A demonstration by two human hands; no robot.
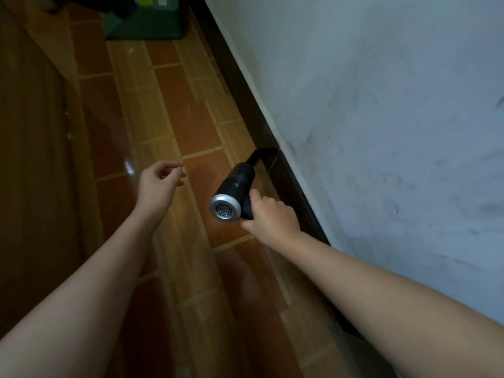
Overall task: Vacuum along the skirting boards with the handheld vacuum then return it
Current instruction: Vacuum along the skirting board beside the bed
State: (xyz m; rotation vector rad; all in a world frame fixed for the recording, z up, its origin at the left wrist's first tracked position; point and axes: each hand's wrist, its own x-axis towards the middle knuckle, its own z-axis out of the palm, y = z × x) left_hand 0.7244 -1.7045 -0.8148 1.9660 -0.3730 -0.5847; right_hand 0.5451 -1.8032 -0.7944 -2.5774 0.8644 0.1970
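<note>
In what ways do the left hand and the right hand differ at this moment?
The right hand grips the handheld vacuum beside the skirting board; the left hand holds nothing. The right hand is curled tight, the left hand only loosely. Both reach forward over the floor.

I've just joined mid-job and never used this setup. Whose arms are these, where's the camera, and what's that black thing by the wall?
There is no robot here, just a person's bare arms. The single picture comes from a camera on their head, looking down. The right hand grips the black handheld vacuum, and its nozzle is at the dark skirting board under the white wall. The left hand holds nothing. A green box sits further along the wooden floor.
</note>
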